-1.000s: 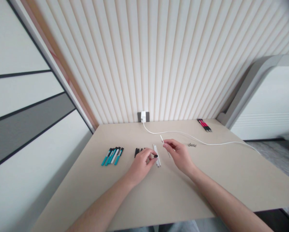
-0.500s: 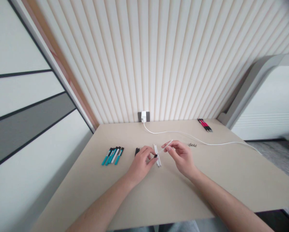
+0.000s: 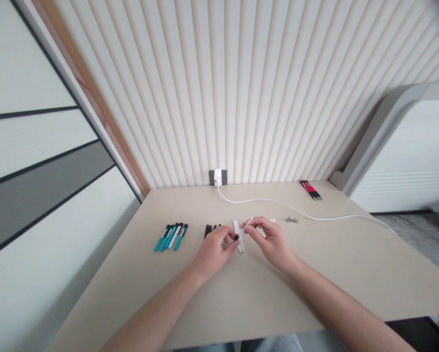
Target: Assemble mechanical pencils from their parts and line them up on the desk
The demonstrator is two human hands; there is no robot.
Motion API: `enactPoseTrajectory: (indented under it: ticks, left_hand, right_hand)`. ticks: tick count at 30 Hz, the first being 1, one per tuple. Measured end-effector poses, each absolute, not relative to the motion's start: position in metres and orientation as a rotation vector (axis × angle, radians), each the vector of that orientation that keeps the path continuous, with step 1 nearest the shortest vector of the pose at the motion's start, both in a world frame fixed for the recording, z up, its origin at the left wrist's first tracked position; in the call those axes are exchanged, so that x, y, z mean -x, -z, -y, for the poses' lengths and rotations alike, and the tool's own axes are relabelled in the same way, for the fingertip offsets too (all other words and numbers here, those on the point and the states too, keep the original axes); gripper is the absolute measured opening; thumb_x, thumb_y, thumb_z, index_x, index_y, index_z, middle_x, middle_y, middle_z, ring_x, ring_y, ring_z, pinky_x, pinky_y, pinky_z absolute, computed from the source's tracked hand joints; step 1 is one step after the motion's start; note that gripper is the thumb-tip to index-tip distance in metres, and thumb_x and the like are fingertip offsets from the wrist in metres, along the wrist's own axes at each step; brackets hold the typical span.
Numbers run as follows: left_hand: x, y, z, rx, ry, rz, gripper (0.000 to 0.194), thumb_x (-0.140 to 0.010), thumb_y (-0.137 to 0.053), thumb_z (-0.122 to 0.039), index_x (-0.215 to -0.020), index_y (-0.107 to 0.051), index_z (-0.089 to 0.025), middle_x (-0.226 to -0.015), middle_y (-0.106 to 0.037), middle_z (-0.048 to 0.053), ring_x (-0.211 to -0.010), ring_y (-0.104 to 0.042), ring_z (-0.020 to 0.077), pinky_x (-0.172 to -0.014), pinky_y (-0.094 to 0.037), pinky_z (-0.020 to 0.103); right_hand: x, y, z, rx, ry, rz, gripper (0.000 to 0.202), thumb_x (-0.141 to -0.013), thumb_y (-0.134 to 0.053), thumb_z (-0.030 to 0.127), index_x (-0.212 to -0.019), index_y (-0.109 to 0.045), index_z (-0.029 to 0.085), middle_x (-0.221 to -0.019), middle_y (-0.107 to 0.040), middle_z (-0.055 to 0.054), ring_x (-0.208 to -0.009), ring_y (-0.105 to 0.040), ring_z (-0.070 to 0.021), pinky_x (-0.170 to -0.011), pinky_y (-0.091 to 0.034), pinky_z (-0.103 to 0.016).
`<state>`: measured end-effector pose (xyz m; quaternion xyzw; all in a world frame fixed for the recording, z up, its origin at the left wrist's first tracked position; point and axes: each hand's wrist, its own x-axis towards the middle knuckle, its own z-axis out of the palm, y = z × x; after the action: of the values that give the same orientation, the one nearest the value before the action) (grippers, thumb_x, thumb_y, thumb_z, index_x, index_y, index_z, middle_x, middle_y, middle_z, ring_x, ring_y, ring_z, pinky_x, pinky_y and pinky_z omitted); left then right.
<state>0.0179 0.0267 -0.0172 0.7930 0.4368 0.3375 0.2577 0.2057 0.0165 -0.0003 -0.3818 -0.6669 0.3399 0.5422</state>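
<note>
My left hand pinches a small black piece between thumb and fingertips, just left of several thin white refills lying on the table. To the right, my right hand grips a thin white stick in its fingertips, tilted up. The two hands are apart, with the refills between them. Several black pen parts lie behind my left hand and are partly hidden by it. Some white pieces show just behind my right hand.
Several teal and white pens with black ends lie at the left of the table. Several small metal parts lie right of my right hand. Red and black pens lie at the back right. A white cable runs from a charger.
My right hand has moved left, bringing the white stick closer to my left hand. More of the black parts and some white pieces now show. My left hand has barely moved.
</note>
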Motion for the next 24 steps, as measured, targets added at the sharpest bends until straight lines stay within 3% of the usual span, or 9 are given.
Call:
enactPoseTrajectory:
  ticks: [9,24]
  left_hand:
    - [-0.0178,0.0159,-0.0264,-2.141,-0.975,-1.205,0.009,-0.084,-0.061,-0.025,-0.089,-0.059,-0.019,-0.083,-0.065,0.002,-0.072,-0.057,0.0146,-0.067,-0.045,0.025]
    - [-0.0157,0.0152,-0.0242,-2.247,-1.024,-1.127,0.003,-0.087,-0.057,-0.019,-0.090,-0.057,-0.019,-0.085,-0.061,0.002,-0.078,-0.058,0.0150,-0.076,-0.044,0.028]
  right_hand:
    - [-0.2041,0.0006,-0.0229,0.997,-0.764,1.685,0.019,-0.088,-0.059,0.031,-0.103,-0.067,0.022,-0.099,-0.070,-0.005,-0.089,-0.063,-0.0182,-0.081,-0.047,-0.032]
    - [-0.2021,0.0073,-0.0245,1.040,-0.758,1.723,0.015,-0.088,-0.058,0.032,-0.081,-0.065,0.020,-0.084,-0.069,-0.003,-0.079,-0.061,-0.0160,-0.074,-0.045,-0.028]
